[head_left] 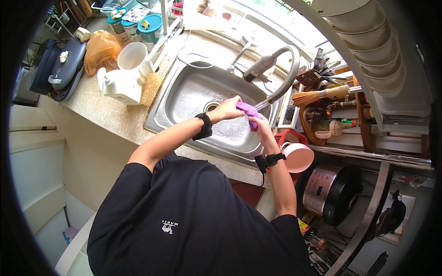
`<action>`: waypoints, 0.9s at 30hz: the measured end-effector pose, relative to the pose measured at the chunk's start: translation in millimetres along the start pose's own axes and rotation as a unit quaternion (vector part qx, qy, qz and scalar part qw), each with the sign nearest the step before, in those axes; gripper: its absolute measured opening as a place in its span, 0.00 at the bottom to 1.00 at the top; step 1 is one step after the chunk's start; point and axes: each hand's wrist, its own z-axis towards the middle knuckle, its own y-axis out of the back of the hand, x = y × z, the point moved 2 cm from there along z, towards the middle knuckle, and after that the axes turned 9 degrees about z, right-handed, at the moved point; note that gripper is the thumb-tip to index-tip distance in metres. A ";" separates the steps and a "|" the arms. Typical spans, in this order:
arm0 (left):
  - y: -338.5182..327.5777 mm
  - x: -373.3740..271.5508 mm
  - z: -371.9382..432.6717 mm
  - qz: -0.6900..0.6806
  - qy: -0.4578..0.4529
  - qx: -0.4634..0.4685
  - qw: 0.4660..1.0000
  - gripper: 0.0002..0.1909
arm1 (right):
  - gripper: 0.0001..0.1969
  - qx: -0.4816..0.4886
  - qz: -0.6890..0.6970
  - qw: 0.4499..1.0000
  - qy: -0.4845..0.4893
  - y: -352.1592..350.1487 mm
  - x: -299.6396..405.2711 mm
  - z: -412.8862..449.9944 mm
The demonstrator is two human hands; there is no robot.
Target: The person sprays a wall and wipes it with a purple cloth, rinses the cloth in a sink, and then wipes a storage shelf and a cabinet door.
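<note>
A purple cloth (248, 109) is stretched between my two hands over the stainless steel sink (186, 82). My left hand (228, 108) grips its upper left end, near the drain. My right hand (261, 126) holds the lower right end, close to the basin's right side. From the curved faucet (293, 65), its spout pointing down to the left, water runs onto the cloth between the hands. Water wets the basin floor. Each wrist wears a black strap.
Left of the sink stand a white pump bottle (122, 86), a white plastic pitcher (132, 57) and an orange plastic bag (101, 51). On the right are a red basket (291, 132) with a pink pan (299, 158), a straw brush (310, 97) and an electric cooker (328, 193).
</note>
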 end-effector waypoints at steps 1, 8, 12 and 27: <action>-3.9 4.8 2.9 -0.126 0.058 0.050 0.989 0.19 | 0.14 0.000 0.000 1.000 -0.001 0.8 -5.7 -1.6; -39.4 -13.9 -7.7 -0.399 0.087 0.111 0.906 0.19 | 0.40 0.060 -0.114 0.973 0.192 -19.0 -34.6 -28.2; -28.6 -3.7 -8.6 -0.438 0.144 0.138 0.877 0.11 | 0.22 -0.071 -0.290 0.928 0.222 -6.7 20.2 -57.0; -38.7 -3.2 26.8 0.182 -0.144 0.037 0.972 0.10 | 0.12 -0.015 -0.608 0.720 0.333 -31.6 31.4 -19.2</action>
